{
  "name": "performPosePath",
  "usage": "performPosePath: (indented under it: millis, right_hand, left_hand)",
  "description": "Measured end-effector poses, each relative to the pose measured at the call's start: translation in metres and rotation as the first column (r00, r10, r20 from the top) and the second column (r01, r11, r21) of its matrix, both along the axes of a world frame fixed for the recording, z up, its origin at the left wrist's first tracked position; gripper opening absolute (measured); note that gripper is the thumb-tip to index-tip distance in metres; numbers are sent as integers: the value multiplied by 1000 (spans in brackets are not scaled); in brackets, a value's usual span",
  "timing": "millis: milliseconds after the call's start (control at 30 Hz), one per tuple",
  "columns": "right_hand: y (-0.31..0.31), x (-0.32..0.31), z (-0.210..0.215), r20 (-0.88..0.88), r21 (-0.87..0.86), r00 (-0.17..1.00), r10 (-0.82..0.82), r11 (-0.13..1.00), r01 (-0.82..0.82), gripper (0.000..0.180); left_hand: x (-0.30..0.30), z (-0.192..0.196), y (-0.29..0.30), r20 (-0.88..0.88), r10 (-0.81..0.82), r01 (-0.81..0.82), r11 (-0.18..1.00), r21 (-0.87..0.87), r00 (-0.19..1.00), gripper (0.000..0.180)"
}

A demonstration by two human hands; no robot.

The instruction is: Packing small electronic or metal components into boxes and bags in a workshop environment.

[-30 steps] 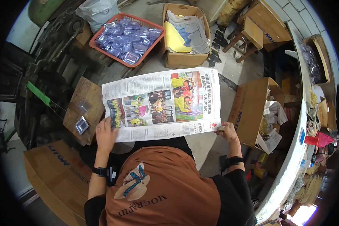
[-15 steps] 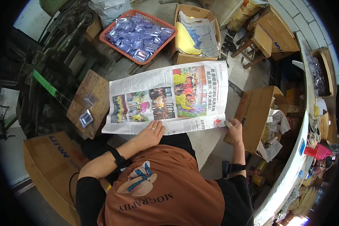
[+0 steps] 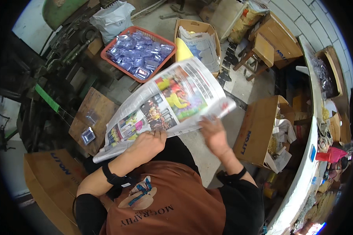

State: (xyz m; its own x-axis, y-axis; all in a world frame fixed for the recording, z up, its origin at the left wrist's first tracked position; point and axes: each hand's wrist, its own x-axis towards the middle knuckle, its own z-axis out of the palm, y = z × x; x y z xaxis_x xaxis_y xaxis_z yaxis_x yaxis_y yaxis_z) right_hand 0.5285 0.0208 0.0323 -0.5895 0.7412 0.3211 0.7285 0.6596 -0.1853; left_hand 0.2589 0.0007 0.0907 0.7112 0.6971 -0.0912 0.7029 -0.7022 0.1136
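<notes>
Above my lap I hold a printed newspaper sheet (image 3: 148, 112) with colour photos. It lies tilted, its far right corner raised and its right side curling. My left hand (image 3: 152, 141) is closed on the near edge, fingers bent over the paper. Beside the near right edge, my right hand (image 3: 215, 137) is smeared by motion, so its grip cannot be made out. To the left, a wooden stool top (image 3: 85, 114) bears a small clear plastic pack (image 3: 88, 135), with another fainter one behind it.
An orange-red basket (image 3: 121, 71) full of clear bluish plastic packs stands ahead. Right of it is an open carton (image 3: 202, 27) with papers. Another carton (image 3: 253, 131) stands at right, beside a long white-edged bench (image 3: 296, 188). A carton (image 3: 47, 172) sits at lower left; a wooden stool (image 3: 263, 50) stands far right.
The newspaper has swung from nearly flat and level to slanted, its right side curling up. My right hand has moved left from the near right corner. My left hand has shifted slightly left.
</notes>
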Motion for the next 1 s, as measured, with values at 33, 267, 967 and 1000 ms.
performPosePath:
  millis: [33,267,967,1000]
  right_hand:
    - [3,22,5,3,16,995,-103,995,103,12]
    - [-11,58,75,-109,136,951,-290,943,303,28]
    - [-108,-479,155,41,541,480,876,384,-748,35]
    - [-127,-520,143,26,538,434,901,353,-765,36]
  left_hand:
    - [-4,4,3,16,-8,7,996,85,1000,29]
    - [-35,63,21,-75,52,-7,860,510,996,25]
    - [-311,125,-522,61,992,-386,-98,917,-107,39]
    - [-319,107,-543,38,977,-435,-129,891,-210,44]
